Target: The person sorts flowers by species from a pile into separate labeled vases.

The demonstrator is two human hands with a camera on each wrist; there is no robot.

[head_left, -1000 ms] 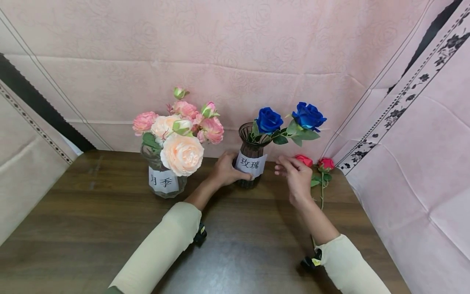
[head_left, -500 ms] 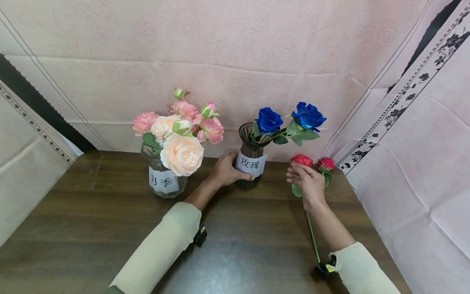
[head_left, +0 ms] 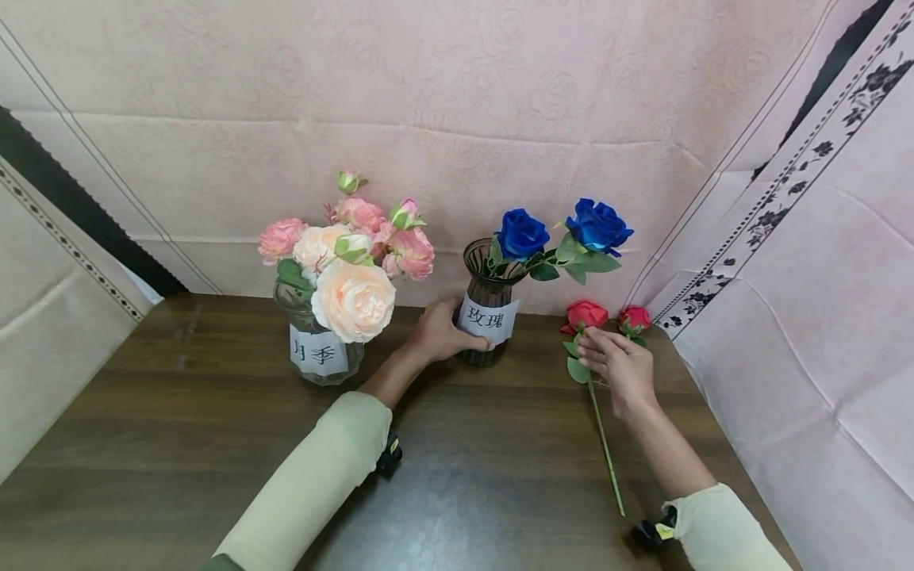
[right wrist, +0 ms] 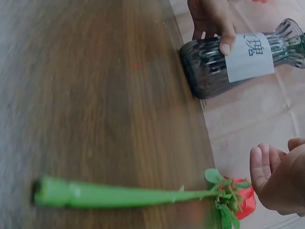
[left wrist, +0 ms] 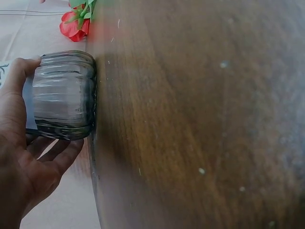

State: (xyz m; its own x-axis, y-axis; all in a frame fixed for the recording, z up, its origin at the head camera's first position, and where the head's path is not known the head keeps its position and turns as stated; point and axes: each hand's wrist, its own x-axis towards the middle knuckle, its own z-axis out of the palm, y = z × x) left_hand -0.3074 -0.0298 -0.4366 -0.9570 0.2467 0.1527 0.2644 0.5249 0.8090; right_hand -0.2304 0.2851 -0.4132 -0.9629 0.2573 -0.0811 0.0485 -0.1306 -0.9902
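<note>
My left hand (head_left: 441, 331) grips the lower part of a dark ribbed glass vase (head_left: 488, 319), thumb across its front by the white label with Chinese characters. Two blue roses (head_left: 523, 235) lean out to the right from its mouth. Right of the vase, a red rose (head_left: 587, 314) lies with its long green stem (right wrist: 124, 194) along the table. Over its upper leaves hovers my right hand (head_left: 620, 368), fingers loosely bent; in the right wrist view no stem shows between them. A second red rose (head_left: 635, 319) lies behind this hand, its stem mostly hidden.
Left of my left hand stands a clear glass vase (head_left: 353, 361), also labelled, full of pink and cream flowers (head_left: 355, 300). The brown wooden table (head_left: 443, 484) ends against a pink cloth backdrop (head_left: 457, 95), with cloth at both sides.
My right hand has moved right and slightly toward me, from beside the vase to over the red rose, whose bloom and stem now show more. The left hand keeps its grip.
</note>
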